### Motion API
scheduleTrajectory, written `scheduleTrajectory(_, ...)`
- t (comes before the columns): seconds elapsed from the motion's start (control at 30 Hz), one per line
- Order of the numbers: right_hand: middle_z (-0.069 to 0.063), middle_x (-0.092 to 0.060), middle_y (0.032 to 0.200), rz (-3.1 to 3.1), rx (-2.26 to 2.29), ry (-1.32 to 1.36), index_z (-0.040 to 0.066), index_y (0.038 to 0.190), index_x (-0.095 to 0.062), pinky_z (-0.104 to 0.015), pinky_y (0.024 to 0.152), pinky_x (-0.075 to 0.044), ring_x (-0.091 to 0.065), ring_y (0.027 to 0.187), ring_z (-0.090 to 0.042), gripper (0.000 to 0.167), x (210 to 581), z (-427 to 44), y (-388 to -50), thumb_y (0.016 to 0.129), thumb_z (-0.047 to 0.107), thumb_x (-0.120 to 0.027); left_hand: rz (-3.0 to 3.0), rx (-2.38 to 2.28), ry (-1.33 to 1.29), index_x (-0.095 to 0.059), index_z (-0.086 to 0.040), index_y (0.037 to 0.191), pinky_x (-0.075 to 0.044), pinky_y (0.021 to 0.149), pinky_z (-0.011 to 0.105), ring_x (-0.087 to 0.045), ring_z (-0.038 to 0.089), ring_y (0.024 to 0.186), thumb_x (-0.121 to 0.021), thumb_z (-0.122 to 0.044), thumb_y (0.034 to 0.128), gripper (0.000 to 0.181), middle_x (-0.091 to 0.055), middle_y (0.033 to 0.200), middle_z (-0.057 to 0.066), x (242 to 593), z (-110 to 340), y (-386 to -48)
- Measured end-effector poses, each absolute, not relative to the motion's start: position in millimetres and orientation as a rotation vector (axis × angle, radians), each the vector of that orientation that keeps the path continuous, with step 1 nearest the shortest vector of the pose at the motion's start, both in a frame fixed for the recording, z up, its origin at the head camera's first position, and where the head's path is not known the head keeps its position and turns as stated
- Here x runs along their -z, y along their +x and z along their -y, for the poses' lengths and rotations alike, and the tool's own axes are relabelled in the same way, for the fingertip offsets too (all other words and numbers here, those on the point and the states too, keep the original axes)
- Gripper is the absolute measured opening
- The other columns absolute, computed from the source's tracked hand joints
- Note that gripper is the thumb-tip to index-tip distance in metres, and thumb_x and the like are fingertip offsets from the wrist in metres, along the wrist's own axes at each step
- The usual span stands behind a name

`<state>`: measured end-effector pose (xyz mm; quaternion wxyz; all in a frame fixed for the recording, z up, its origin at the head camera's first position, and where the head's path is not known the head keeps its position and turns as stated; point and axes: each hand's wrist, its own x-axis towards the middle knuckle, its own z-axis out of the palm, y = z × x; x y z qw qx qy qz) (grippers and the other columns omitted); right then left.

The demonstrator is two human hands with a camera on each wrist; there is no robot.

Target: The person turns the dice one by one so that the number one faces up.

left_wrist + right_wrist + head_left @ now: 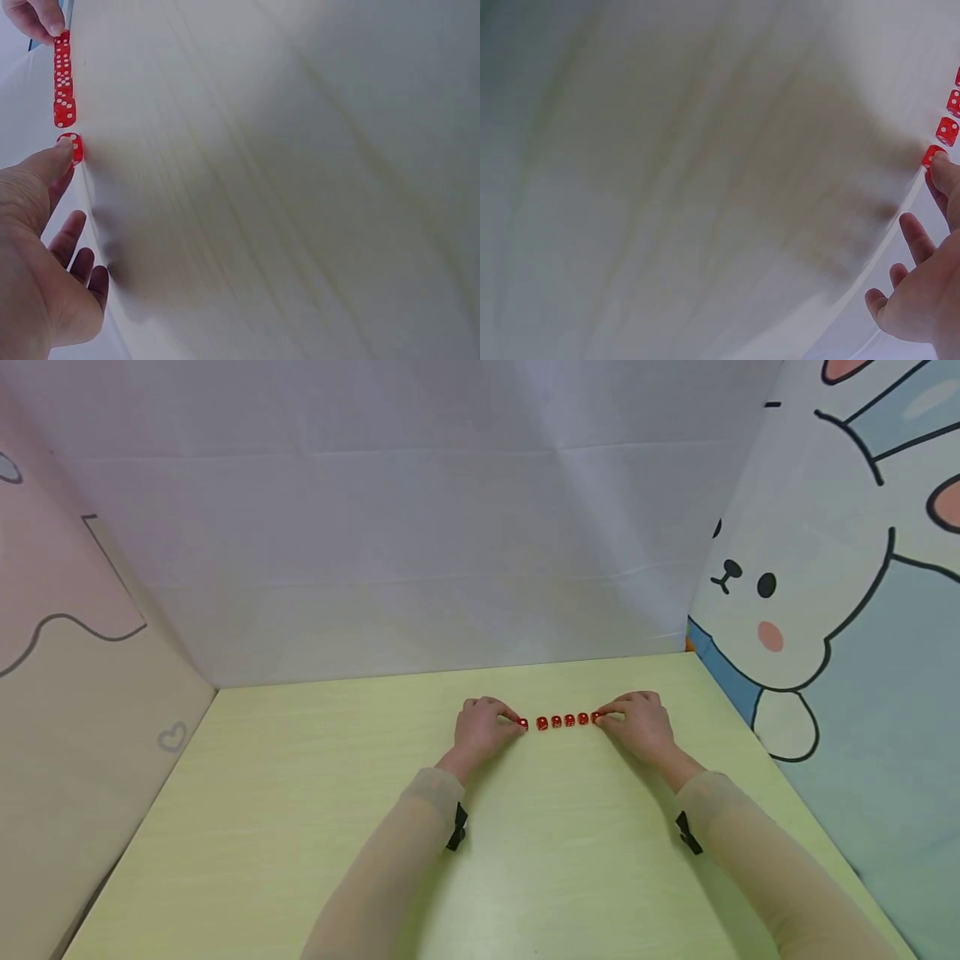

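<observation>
Several red dice [557,722] with white pips stand in a row on the table. At the row's left end my left hand [482,727] pinches one die [523,724] between thumb and forefinger, with a small gap to its neighbour [542,723]. My right hand [641,724] pinches the die [932,155] at the right end the same way. In the left wrist view the held die [73,147] sits apart from the other dice [64,82], and the other fingers of that hand are loosely bent. Thumbs and fingertips partly cover both held dice.
The pale yellow table [300,793] stretches around both forearms. A white cloth [420,543] hangs behind its back edge. Printed cloths border the sides, the right one [862,710] with a cartoon rabbit. Dark bands [457,827] are on both wrists.
</observation>
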<state>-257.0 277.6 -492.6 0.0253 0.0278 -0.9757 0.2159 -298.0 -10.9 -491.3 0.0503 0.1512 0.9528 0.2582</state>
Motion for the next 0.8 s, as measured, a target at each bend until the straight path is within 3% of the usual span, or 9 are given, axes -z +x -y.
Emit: scheduleTrajectory(0.8,-0.022,-0.065,0.127,3.003,-0.669,0.122,0.008,0.117,-0.078,-0.065,0.108,-0.028,-0.037,0.131,-0.051,0.028,491.9,-277.1,-257.9,0.099,0.028,-0.070,-2.888,-0.785,0.437,-0.079,-0.025,0.111,-0.037,0.111,0.044,-0.046,0.033,0.133,-0.076,-0.044,0.0924,0.026,-0.062,0.137,0.003,491.4,11.2,-296.9)
